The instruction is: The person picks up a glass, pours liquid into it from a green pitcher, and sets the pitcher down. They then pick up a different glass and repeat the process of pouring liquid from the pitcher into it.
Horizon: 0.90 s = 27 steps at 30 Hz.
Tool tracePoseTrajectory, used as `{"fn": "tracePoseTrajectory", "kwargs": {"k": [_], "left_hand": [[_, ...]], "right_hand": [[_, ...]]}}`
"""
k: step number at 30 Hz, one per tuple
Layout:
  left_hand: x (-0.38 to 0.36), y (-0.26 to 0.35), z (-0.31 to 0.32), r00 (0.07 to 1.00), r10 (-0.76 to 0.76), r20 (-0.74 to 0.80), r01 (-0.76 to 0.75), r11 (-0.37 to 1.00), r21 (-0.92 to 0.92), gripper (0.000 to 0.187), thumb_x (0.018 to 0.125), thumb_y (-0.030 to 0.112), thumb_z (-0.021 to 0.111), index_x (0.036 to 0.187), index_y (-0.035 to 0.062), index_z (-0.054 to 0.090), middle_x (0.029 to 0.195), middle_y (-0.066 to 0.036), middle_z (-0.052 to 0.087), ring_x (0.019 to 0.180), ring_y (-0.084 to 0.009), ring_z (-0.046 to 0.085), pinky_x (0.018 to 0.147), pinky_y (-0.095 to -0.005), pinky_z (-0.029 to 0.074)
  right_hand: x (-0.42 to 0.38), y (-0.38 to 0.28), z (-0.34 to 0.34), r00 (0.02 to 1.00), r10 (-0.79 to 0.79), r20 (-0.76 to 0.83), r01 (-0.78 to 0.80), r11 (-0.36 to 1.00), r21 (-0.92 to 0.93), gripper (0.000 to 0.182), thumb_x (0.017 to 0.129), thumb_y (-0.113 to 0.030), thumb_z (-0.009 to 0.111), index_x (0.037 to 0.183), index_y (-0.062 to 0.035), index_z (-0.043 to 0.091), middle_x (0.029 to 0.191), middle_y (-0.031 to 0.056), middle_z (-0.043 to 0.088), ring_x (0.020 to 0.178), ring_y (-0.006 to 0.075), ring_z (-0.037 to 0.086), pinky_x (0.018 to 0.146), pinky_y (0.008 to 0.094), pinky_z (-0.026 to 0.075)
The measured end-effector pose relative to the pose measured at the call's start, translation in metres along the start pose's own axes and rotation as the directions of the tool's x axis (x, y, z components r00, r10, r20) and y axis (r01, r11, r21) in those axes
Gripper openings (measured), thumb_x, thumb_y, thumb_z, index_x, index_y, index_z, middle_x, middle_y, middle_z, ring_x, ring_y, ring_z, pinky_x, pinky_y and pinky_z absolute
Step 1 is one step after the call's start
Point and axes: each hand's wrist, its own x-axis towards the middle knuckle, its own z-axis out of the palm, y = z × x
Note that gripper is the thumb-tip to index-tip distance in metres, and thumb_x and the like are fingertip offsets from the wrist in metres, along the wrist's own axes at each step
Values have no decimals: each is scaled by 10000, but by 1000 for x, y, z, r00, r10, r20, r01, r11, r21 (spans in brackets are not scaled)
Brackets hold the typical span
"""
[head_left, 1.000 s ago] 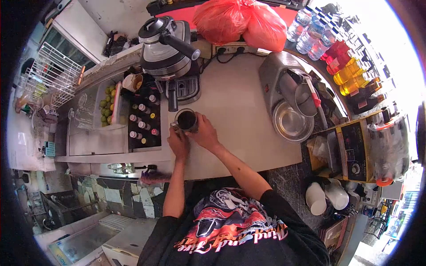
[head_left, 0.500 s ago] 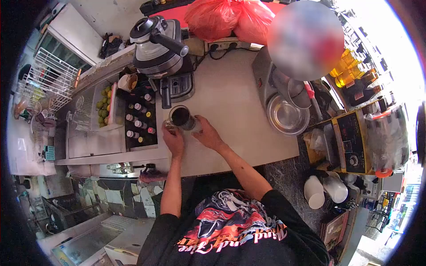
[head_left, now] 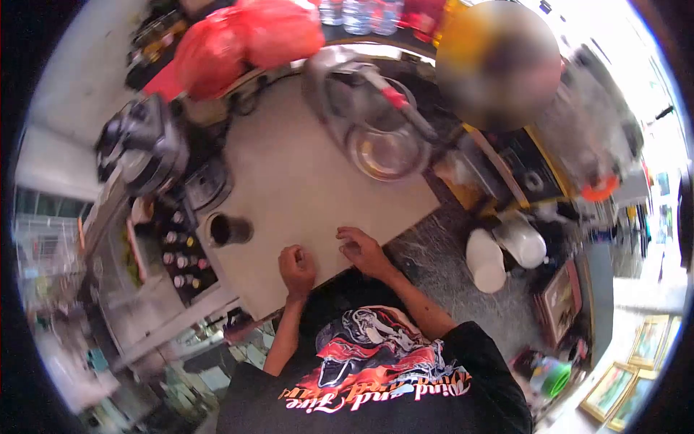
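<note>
A glass mug [head_left: 229, 230] of dark liquid stands on the pale countertop [head_left: 289, 188], apart from both hands. My left hand [head_left: 297, 270] hovers over the front of the counter to the right of the mug, fingers curled in with nothing seen in them. My right hand [head_left: 363, 253] is further right near the counter's front edge; its fingers are bent but apart, and it holds nothing. The espresso machine [head_left: 141, 148], blurred, stands behind and left of the mug.
A steel bowl [head_left: 389, 152] sits at the counter's right rear. Red plastic bags [head_left: 249, 43] lie along the back. Small bottles [head_left: 181, 257] stand in a compartment at the left. White containers [head_left: 484, 260] rest at the right, near a yellow-and-black appliance [head_left: 531, 173].
Both hands have let go of the glass mug and drawn back toward my body. The mug now stands alone on the counter. My view has turned to the right.
</note>
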Motion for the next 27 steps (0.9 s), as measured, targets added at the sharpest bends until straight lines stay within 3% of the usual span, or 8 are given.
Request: {"fn": "tracePoseTrajectory", "kwargs": {"k": [5, 7, 10, 13, 17, 20, 23, 27], "left_hand": [[2, 70, 67, 894, 312, 323, -218, 931, -294, 139, 815, 66, 669, 939, 48, 609, 816, -102, 581, 735, -292, 572, 705, -398, 442], [3, 95, 86, 685, 625, 375, -447, 766, -462, 154, 799, 86, 688, 932, 53, 617, 855, -113, 636, 781, -293, 623, 733, -409, 463], [-3, 127, 105, 430, 783, 449, -486, 620, -616, 177, 795, 108, 701, 949, 59, 630, 867, -110, 678, 810, -284, 666, 757, -421, 492], [-30, 146, 120, 321, 822, 470, -481, 569, -667, 177, 792, 120, 705, 949, 71, 641, 841, -99, 686, 800, -285, 679, 753, -424, 515], [-56, 181, 127, 248, 854, 456, -397, 520, -757, 169, 789, 130, 712, 940, 87, 650, 829, -92, 690, 813, -289, 687, 746, -421, 533], [-78, 209, 129, 200, 823, 532, -342, 568, -749, 158, 794, 130, 715, 926, 77, 649, 828, -88, 685, 809, -303, 683, 753, -425, 536], [-97, 241, 137, 132, 854, 503, -317, 517, -795, 174, 799, 120, 712, 948, 62, 642, 878, -90, 679, 838, -310, 676, 772, -441, 537], [-126, 290, 150, 300, 802, 517, -272, 592, -759, 392, 846, 125, 698, 1188, 22, 536, 1135, -180, 595, 1037, -361, 619, 883, -443, 512]], "right_hand": [[-52, -8, -46, 959, 143, -243, -170, 981, -93, 259, 929, -77, 648, 1181, -16, 639, 1188, 129, 653, 1074, 201, 647, 893, 327, 528], [-77, -5, -63, 922, 186, -339, -233, 967, -104, 238, 935, -84, 644, 1163, -17, 655, 1127, 133, 676, 1023, 196, 661, 875, 324, 530], [-127, -5, -85, 852, 249, -461, -343, 930, -132, 246, 930, -95, 655, 1166, -26, 664, 1088, 127, 693, 976, 204, 672, 866, 334, 535], [-184, -11, -91, 788, 312, -530, -402, 914, -59, 228, 926, -92, 653, 1141, -19, 677, 1048, 126, 706, 945, 187, 670, 842, 349, 539], [-253, -1, -98, 701, 350, -622, -437, 899, 14, 189, 924, -84, 652, 1093, -17, 700, 930, 109, 713, 845, 153, 663, 763, 322, 535], [-290, -5, -118, 467, 381, -798, -449, 880, 157, 173, 912, -83, 661, 1062, -15, 714, 834, 77, 709, 764, 123, 651, 699, 288, 517], [-309, -4, -157, 272, 287, -918, -403, 901, 162, 230, 876, -79, 688, 1093, -5, 698, 924, 114, 728, 856, 170, 691, 761, 315, 530], [-309, -7, -214, 233, 103, -967, -332, 943, 21, 569, 808, -83, 740, 1331, -1, 529, 1234, 145, 634, 1116, 213, 615, 946, 342, 478]]}}
